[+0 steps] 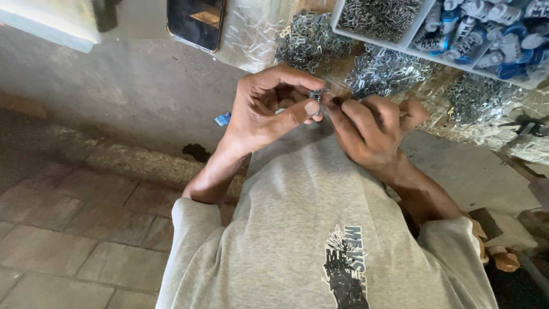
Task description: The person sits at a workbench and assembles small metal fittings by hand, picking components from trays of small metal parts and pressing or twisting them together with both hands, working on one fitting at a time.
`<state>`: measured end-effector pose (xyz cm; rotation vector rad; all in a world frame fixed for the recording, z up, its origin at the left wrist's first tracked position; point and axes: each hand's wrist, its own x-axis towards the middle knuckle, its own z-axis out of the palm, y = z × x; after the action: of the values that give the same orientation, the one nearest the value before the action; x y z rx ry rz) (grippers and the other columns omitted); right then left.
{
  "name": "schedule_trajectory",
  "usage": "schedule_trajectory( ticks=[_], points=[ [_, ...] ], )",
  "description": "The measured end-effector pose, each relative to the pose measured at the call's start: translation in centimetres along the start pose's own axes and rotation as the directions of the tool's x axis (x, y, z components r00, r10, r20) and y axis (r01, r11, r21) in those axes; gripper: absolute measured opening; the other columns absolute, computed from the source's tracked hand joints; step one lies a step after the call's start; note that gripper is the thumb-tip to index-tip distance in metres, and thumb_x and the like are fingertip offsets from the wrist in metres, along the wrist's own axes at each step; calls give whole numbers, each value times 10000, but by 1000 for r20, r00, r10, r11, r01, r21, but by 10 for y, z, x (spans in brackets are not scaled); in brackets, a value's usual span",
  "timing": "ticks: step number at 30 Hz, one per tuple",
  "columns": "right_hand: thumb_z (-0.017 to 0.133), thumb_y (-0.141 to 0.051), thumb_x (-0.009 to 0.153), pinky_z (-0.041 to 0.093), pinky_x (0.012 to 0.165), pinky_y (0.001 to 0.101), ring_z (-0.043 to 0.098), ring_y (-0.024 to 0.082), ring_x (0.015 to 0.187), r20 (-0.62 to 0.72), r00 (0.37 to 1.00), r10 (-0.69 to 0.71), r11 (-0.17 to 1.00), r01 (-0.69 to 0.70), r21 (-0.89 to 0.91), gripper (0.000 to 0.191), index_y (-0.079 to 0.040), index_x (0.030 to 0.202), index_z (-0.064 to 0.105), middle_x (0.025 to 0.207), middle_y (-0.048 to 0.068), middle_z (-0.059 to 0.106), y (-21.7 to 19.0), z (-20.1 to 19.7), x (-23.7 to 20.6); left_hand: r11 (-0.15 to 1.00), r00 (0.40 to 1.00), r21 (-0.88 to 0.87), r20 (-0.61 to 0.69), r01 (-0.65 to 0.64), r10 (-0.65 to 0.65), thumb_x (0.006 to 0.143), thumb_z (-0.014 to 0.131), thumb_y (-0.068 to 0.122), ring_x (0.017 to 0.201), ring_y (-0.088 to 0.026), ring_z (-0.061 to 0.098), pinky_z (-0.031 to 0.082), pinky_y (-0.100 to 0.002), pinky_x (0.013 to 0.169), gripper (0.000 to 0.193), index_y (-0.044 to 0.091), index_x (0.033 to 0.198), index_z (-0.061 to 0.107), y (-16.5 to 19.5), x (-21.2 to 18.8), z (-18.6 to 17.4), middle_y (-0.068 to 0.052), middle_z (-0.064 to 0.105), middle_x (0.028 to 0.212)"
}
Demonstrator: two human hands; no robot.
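Observation:
My left hand (pixel 269 109) and my right hand (pixel 369 126) meet in front of my chest, fingertips together. Between them sits a small dark metal part (pixel 316 95), pinched by my left thumb and fingers and touched by my right fingertips. Its exact shape is too small to tell. Just beyond my hands lie heaps of small shiny metal pieces (pixel 383 71) on crinkled plastic sheeting. My grey T-shirt fills the lower middle of the view.
A white divided tray (pixel 409 40) at top right holds metal pieces in one compartment and blue-and-white parts (pixel 492 31) in another. A dark phone (pixel 196 23) lies at the top. A small blue scrap (pixel 222 119) sits on the concrete floor; brick paving lies to the left.

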<state>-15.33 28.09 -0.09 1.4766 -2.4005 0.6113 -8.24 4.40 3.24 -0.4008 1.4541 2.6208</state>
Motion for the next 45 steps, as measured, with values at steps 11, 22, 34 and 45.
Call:
schedule_trajectory(
  ticks=[11,22,34,45],
  points=[
    [880,-76,803,559,780,373,699,214,910,-323,928,186,760,72,646,246,-89,1000,732,953,106,695,8,-18,23,998,983,-35,180,45,-38,1025,745,23,879,-127,760,675,-244,786,270,1,1283,671,-12,11,18,-115,746,1115],
    [846,-71,871,524,648,361,680,216,820,-57,995,79,805,-30,593,250,-87,928,604,893,60,714,34,-40,7,940,994,338,111,-51,14,958,791,-9,865,-129,744,625,-228,729,241,5,1189,726,-12,20,43,-120,761,1094],
    [744,-182,949,492,682,313,574,164,739,390,748,536,692,-655,304,428,23,1311,641,930,115,652,92,-156,-75,993,925,111,380,-50,4,965,785,68,918,-177,810,715,-250,751,339,12,1274,658,-18,38,47,-170,764,1119],
    [772,-120,1036,597,938,413,680,287,1128,-47,788,614,786,-605,130,353,-103,1350,611,1178,188,707,133,-128,-142,981,949,0,253,-192,186,944,773,-105,966,-209,725,696,-376,967,200,-7,1032,623,-11,46,46,-100,554,1092]
  ],
)
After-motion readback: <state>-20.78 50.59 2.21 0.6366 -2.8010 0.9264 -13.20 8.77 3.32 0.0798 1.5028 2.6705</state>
